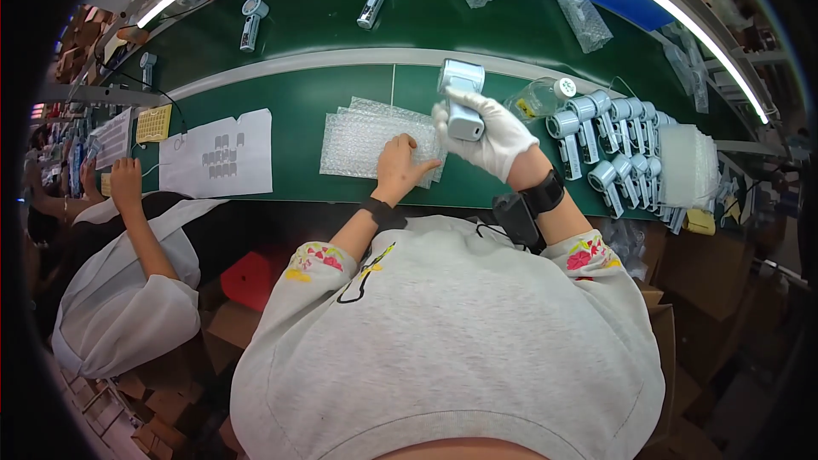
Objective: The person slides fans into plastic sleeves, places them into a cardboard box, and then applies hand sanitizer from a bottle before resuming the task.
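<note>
Head view: we do well to press the bubble-wrap sheets point(348, 149) flat and grip the pale-blue handheld fan point(461, 76) firmly. Our bare left hand point(399, 170) lies half-open on the sheets, thumb spread — our gloved right hand point(492, 132) closes round the fan, raised near the sheets' right edge.

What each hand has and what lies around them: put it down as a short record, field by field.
Left hand: bare, on the bubble wrap
Right hand: white-gloved, holding a light-blue handheld device
To the right: clear bottle, rows of similar devices, stacked white sheets
To the left: printed paper, yellow tray, co-worker's hand
Far side: bubble-wrapped packages
Surface: green worktable
</note>
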Tool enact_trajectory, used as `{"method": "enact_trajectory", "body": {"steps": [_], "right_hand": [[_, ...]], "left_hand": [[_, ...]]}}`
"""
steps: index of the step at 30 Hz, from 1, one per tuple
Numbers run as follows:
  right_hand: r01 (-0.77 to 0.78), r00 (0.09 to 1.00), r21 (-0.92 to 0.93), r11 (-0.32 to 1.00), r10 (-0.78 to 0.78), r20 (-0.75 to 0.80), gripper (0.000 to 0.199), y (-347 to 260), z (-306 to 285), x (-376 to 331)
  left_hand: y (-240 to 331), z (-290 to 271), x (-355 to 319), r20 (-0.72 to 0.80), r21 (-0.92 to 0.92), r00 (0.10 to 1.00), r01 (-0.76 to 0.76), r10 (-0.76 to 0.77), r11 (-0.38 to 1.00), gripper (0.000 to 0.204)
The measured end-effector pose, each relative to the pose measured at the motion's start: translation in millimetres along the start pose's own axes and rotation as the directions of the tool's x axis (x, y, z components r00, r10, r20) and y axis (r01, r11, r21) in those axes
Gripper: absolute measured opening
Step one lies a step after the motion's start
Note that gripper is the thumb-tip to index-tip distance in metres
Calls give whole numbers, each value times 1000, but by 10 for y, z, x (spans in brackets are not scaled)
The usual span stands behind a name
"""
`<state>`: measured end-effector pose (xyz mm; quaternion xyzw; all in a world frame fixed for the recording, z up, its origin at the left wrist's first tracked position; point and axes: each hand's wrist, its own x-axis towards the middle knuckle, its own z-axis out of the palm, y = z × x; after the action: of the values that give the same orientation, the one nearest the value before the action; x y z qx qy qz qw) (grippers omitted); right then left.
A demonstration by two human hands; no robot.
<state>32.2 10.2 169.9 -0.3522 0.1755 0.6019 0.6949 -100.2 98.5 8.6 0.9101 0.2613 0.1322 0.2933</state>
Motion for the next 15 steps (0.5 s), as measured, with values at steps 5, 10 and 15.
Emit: {"method": "enact_trajectory", "body": {"steps": [5, 10, 15], "right_hand": [[-109, 992, -637, 763, 45, -116, 26, 298, -606, -50], [177, 940, -984, 38, -303, 157, 34, 657, -1243, 542], [-79, 939, -839, -539, -322, 118, 35, 676, -1171, 708]], "left_hand": [[-318, 273, -65, -175, -75, 983, -67, 53, 995, 24], [-486, 75, 95, 144, -475, 946, 325, -292, 818, 18], [-236, -250, 161, -28, -330, 970, 218, -240, 919, 9]]}}
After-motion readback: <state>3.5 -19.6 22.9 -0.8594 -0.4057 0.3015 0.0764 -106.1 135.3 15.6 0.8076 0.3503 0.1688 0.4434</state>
